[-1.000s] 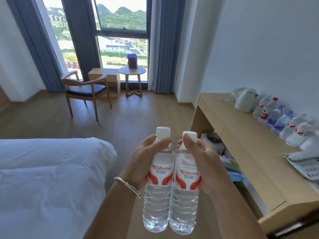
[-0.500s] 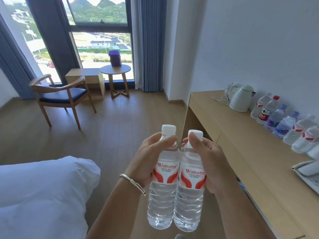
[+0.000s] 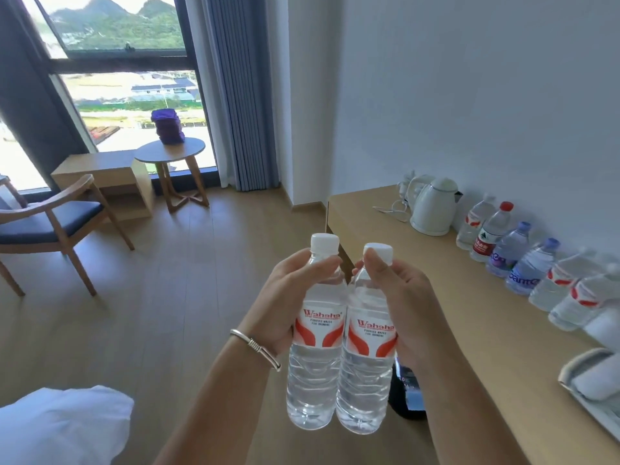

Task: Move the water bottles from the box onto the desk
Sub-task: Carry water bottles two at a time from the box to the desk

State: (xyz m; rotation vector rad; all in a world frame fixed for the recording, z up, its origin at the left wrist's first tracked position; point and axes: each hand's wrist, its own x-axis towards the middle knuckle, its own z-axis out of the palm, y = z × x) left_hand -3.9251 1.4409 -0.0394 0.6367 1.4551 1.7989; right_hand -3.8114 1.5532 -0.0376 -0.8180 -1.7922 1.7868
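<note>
Gripping is seen at frame centre: two Wahaha water bottles are held upright, side by side and touching, over the wooden floor. The left bottle is clasped at neck and label by the left hand, fingers curled closed around it; a silver bracelet is worn on that wrist. The right bottle is clasped likewise by the right hand, thumb laid against the white cap. At 7 o'clock, a white bed corner is noted. At 3 o'clock, the desk is seen, with a row of bottles standing along the wall and a tray near its closest end. At 2 o'clock, a white kettle is set beyond the row. At 9 o'clock an armchair is noted; at 11 o'clock, a round table by the window. The box cannot be made out.
</note>
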